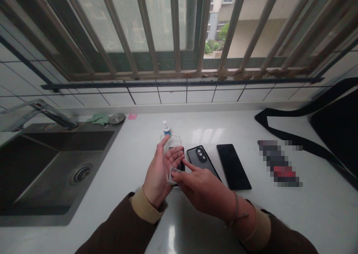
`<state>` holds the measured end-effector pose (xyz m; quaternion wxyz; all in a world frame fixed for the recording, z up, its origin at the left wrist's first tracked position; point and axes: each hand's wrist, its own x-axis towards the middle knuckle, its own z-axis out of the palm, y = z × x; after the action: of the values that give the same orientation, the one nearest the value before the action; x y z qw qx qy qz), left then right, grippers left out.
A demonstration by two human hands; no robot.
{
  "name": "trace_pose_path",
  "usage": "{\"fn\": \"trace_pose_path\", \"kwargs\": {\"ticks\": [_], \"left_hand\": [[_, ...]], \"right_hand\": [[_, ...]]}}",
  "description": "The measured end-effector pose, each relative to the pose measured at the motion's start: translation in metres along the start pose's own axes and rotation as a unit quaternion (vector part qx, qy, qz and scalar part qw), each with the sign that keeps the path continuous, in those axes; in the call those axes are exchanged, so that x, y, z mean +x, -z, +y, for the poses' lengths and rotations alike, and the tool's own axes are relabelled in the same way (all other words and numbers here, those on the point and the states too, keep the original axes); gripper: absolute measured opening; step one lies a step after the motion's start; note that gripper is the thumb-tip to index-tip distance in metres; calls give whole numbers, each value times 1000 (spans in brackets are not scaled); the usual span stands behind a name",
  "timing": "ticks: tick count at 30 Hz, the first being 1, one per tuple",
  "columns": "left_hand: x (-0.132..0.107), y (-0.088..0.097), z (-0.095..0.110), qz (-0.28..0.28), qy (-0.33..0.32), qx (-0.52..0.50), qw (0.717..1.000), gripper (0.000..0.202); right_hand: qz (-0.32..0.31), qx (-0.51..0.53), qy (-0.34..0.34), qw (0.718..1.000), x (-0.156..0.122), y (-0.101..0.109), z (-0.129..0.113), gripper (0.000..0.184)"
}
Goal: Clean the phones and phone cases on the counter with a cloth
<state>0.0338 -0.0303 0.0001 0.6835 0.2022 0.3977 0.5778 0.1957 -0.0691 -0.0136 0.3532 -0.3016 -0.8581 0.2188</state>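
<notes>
My left hand point(158, 173) is palm up with its thumb and fingers stretched out, open. Against its palm, my right hand point(203, 185) pinches a small crumpled light-grey cloth point(173, 175) between thumb and fingers, its forefinger pointing forward. Beneath and behind the hands lie a clear phone case point(175, 138) and a dark object point(182, 164), mostly hidden. Just right of them is a black-rimmed phone case point(192, 154) with a camera cut-out, partly covered by my right hand. Farther right lies a black phone point(234, 167), screen side up. A small white bottle point(166, 128) stands behind the clear case.
At left is a dark sink point(63, 194) with a chrome faucet point(53, 116). A green cloth point(98, 119), a metal drain lid point(116, 118) and a pink slip point(132, 116) lie behind it. A black bag point(335, 119) with a strap rests at right, beside a blurred-out item point(279, 164).
</notes>
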Motion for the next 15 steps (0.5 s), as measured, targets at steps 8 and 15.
{"fn": "trace_pose_path", "kwargs": {"ticks": [8, 15], "left_hand": [[-5, -2, 1, -51, 37, -5, 998, 61], [-15, 0, -6, -179, 83, 41, 980, 59]], "right_hand": [[97, 252, -221, 937, 4, 24, 12, 19], [372, -128, -121, 911, -7, 28, 21, 28]]}}
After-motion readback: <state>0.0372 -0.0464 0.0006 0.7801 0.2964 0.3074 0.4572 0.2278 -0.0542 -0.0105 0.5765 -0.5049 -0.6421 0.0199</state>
